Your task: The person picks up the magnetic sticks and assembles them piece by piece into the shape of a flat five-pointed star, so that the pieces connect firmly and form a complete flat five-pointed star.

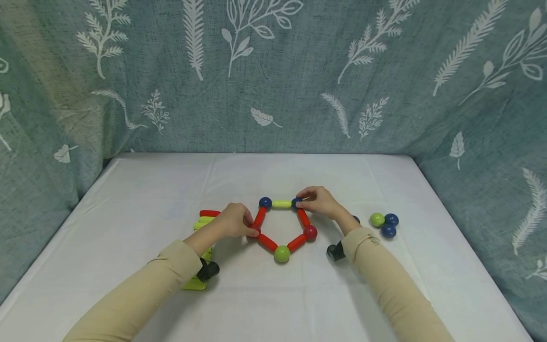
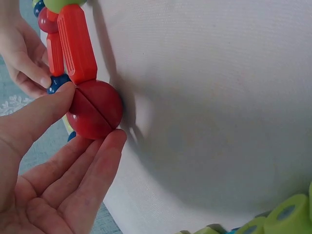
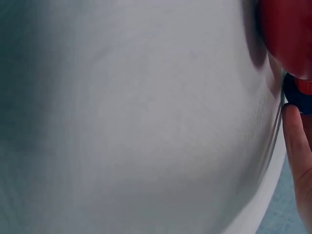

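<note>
A closed ring of balls and rods lies on the white table. My left hand (image 1: 234, 221) pinches the red ball (image 2: 97, 109) at its left corner between thumb and fingers. At the far right corner, my right hand (image 1: 319, 201) holds a blue ball (image 1: 295, 204), partly hidden by the fingers. A yellow-green rod (image 1: 281, 204) joins it to another blue ball (image 1: 265, 203). Red rods (image 1: 267, 242) form the other sides, meeting at a second red ball (image 1: 310, 232) on the right and a green ball (image 1: 282, 254) in front.
Loose yellow-green rods (image 1: 194, 284) and a red rod (image 1: 210, 213) lie at the left, partly under the left arm. On the right sit a green ball (image 1: 377, 219) and blue balls (image 1: 388, 231); another blue ball (image 1: 356, 219) shows behind the right forearm. A patterned curtain (image 1: 273, 95) hangs behind the table.
</note>
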A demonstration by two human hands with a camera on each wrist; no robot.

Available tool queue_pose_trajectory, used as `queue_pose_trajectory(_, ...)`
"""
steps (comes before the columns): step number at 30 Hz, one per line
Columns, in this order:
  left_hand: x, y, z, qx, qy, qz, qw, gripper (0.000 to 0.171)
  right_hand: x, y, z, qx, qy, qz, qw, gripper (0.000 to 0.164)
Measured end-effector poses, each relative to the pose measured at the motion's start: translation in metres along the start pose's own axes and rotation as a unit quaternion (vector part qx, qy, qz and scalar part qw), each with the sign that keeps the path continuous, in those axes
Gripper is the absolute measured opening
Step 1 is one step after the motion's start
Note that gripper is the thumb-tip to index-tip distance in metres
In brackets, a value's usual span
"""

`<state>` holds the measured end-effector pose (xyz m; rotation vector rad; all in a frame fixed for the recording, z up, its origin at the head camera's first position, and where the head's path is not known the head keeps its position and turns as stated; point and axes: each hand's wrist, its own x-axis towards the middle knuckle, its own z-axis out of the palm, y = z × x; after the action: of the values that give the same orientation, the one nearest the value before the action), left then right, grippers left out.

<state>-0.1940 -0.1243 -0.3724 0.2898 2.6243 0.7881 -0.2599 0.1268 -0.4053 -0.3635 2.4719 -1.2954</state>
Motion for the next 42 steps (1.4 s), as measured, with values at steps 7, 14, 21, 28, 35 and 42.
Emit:
queue_pose_trajectory(7,-0.001,0.0,0.001,0.001,0.002,-0.005,1.0,0.025,-0.007,-0.001,-0.005,-0.001,0.006,-0.007,1.0,0.032)
queue_pose_trajectory(14,-0.003,0.002,0.002,-0.023,-0.002,-0.012,0.9997,0.023,-0.025,0.002,-0.013,-0.019,-0.01,-0.007,1.0,0.032)
queue_pose_trajectory(21,-0.003,0.0,0.002,-0.028,-0.004,-0.014,0.9995,0.025,-0.045,0.005,-0.014,-0.04,-0.04,-0.045,0.997,0.029)
queue_pose_trajectory(28,-0.004,-0.011,-0.004,-0.012,-0.01,0.024,0.9996,0.027,-0.057,0.01,-0.008,-0.038,-0.062,-0.049,0.996,0.028)
queue_pose_trajectory(35,-0.011,-0.042,-0.035,0.056,0.062,0.063,0.9945,0.023,-0.059,0.012,-0.006,-0.051,-0.067,-0.056,0.995,0.026)
queue_pose_trajectory(42,-0.013,-0.079,-0.055,0.069,0.071,0.014,0.995,0.025,-0.061,0.012,-0.006,-0.056,-0.065,-0.052,0.995,0.026)
